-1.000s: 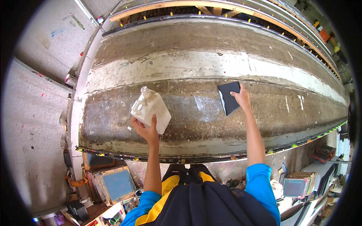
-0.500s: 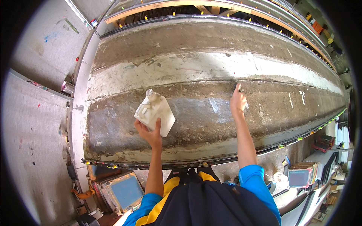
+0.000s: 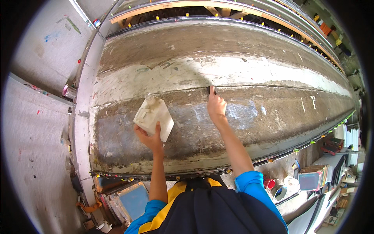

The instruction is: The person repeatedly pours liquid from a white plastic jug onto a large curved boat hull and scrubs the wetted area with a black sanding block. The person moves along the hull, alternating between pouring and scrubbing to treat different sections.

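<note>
My left hand (image 3: 151, 139) grips a whitish plastic jug (image 3: 155, 117) by its lower end, the jug tilted with its neck pointing away from me. It is over the left part of a long, stained brown table (image 3: 136, 152). Further right, my right hand (image 3: 216, 106) is closed around a small dark scraper-like tool (image 3: 209, 91); the fingers hide most of it. The tool is at the dark seam beside a pale strip (image 3: 249, 70) of the tabletop. A shiny bluish-white patch (image 3: 242, 114) lies just right of my right wrist.
Another long table with a wooden edge rail (image 3: 175, 5) runs along the far side. A can (image 3: 69, 91) stands by the wall at left. Below the near edge are framed screens (image 3: 132, 199), a red-topped can (image 3: 269, 183) and a stack of frames (image 3: 311, 181).
My right hand has swept left along the seam with the dark tool. The jug in my left hand has shifted slightly left. More of the shiny patch shows right of my right arm.
</note>
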Demonstrator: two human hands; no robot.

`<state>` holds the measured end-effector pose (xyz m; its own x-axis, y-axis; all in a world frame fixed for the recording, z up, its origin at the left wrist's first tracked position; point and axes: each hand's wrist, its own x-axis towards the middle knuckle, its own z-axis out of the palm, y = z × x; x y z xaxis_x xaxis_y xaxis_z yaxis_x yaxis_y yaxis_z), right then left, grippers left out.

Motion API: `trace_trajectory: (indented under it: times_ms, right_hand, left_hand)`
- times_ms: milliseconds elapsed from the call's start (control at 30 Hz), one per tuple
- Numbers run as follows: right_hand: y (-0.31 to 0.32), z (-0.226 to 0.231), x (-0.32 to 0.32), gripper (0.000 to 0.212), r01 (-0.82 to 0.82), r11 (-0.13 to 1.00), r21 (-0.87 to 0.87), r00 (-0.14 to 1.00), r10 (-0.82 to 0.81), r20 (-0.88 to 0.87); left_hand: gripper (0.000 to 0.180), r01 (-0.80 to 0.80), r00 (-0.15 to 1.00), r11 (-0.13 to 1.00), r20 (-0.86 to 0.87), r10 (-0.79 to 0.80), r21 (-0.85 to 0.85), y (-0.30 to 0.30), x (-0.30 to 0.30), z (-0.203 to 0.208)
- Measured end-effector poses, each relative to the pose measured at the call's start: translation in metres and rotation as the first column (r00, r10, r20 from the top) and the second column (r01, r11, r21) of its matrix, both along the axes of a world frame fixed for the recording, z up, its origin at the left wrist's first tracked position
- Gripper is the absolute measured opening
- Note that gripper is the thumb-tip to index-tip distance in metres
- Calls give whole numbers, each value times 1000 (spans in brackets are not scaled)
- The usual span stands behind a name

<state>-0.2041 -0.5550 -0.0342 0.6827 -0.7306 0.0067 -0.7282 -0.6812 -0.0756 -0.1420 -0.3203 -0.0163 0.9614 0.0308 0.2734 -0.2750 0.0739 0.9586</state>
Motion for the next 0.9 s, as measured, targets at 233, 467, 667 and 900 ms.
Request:
trace_trajectory:
  times_ms: [233, 467, 667, 900]
  right_hand:
    - [-92, 58, -101, 53, -320, 808, 496, 904, 104, 414]
    - [-95, 47, -100, 57, -425, 741, 519, 873, 488, 17]
    - [-143, 49, -76, 67, -351, 786, 508, 927, 367, 73]
    - [-139, 32, -81, 55, -157, 972, 176, 987, 159, -1]
  left_hand:
    - [64, -4, 1000, 1000, 14, 3, 28, -11, -1, 5]
    - [63, -5, 1000, 998, 19, 4, 68, -33, -20, 7]
    - [62, -6, 1000, 997, 25, 4, 83, -40, -32, 12]
    - [62, -24, 999, 996, 40, 21, 87, -40, -37, 7]
